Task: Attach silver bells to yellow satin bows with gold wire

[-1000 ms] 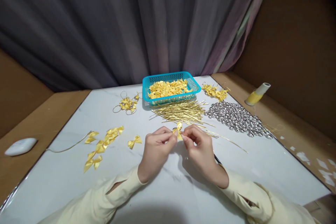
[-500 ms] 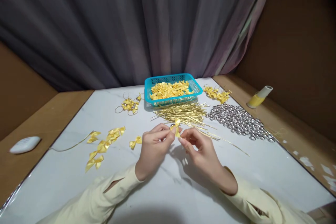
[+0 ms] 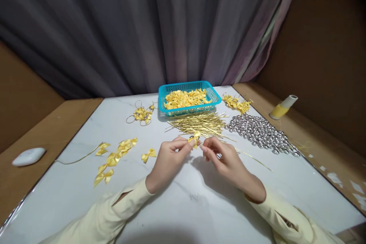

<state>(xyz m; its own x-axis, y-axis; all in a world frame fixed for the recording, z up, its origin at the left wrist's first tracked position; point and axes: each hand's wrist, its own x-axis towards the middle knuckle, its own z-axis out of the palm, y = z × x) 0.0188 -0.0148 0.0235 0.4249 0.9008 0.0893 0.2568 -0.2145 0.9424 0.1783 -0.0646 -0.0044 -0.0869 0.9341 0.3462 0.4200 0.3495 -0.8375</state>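
Note:
Between the thumb and fingers of my left hand (image 3: 170,160) is a small yellow ribbon bow (image 3: 196,137), pinched above the middle of the table. A shiny silver bit shows beside the bow, partly hidden by the fingers. My right hand (image 3: 224,160) is closed in a pinch just right of the bow; whatever lies between its fingertips is too small to name. A loose yellow bow (image 3: 148,155) lies left of my left hand. Beyond both hands is a pile of gold twist ties (image 3: 197,124). Silver beads (image 3: 261,133) spread out to the right.
A blue basket (image 3: 161,101) of yellow bows stands at the back. Bows with cord loops (image 3: 143,114) lie left of it, another bow cluster (image 3: 237,103) right. More bows (image 3: 113,159) and a cord (image 3: 82,158) lie left. A thread cone (image 3: 283,107) and white mouse-shaped object (image 3: 28,156) flank the table.
My right hand has moved slightly right, away from the bow. The bow has tilted and shifted a little to the right in my left hand.

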